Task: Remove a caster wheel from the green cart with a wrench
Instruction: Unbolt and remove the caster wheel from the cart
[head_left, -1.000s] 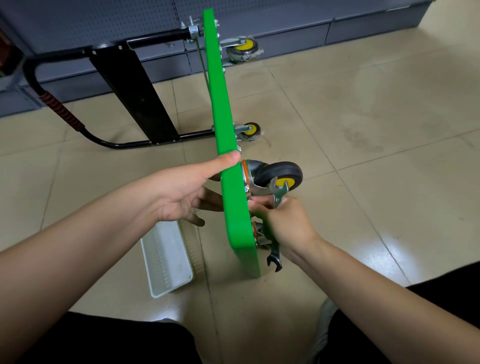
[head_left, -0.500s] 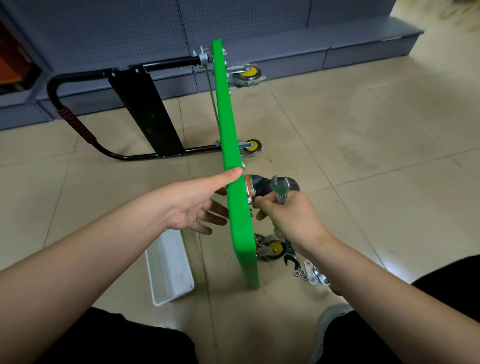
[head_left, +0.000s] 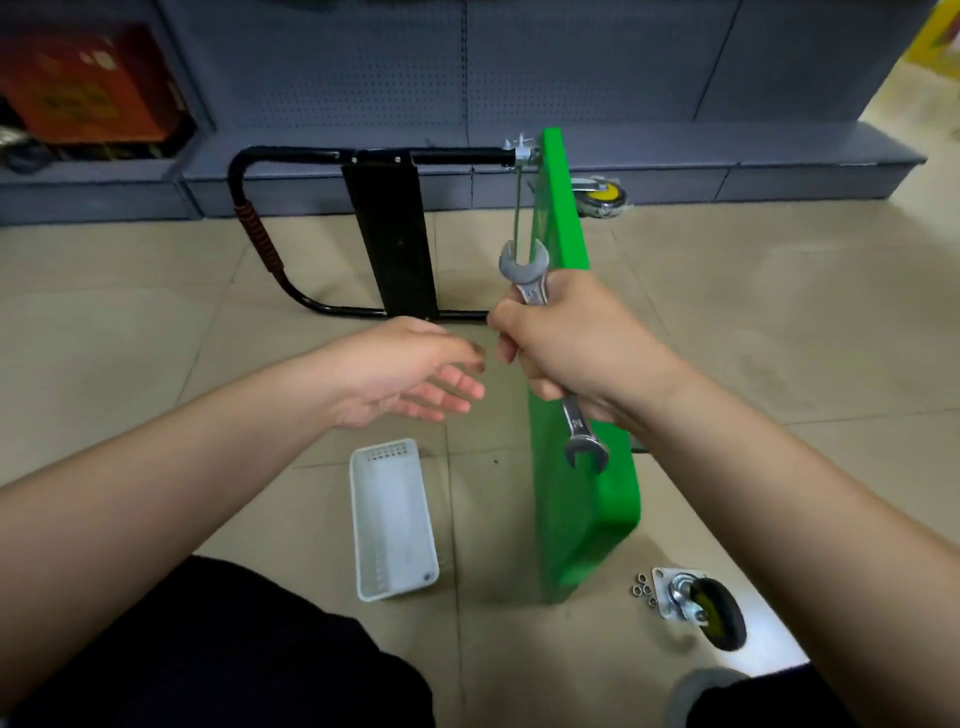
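Beige floor tiles carry everything on view, backed by a grey pegboard shelving unit with an orange-red box on its lower left shelf.

Left to right:

- The left hand hovers above the floor, fingers straight and apart, holding nothing and touching nothing. Judged: free to steady the deck or take loose parts.
- One white slotted plastic tray lies on the floor just left of the cart's near end; it appears empty. Judged: meant for the removed hardware.
- One black tubular cart handle lies folded flat on the floor toward the far wall, with an orange-red wrapped grip.
- The green cart stands on its long edge, which turns its underside to the right. Judged: tipped so to expose the wheel mounts.
- The right hand is clenched round the shank of one double open-ended wrench, both jaws free, raised in front of the deck and engaged on no bolt.
- One caster shows at the cart's far end, still mounted. Whether other mounted casters sit behind the hand or deck cannot be told.
- One detached caster wheel lies on the floor right of the cart's near corner, plate and all.
- About five small nuts or washers lie touching that plate's left edge; the exact count is uncertain.

Judged: removal is done.
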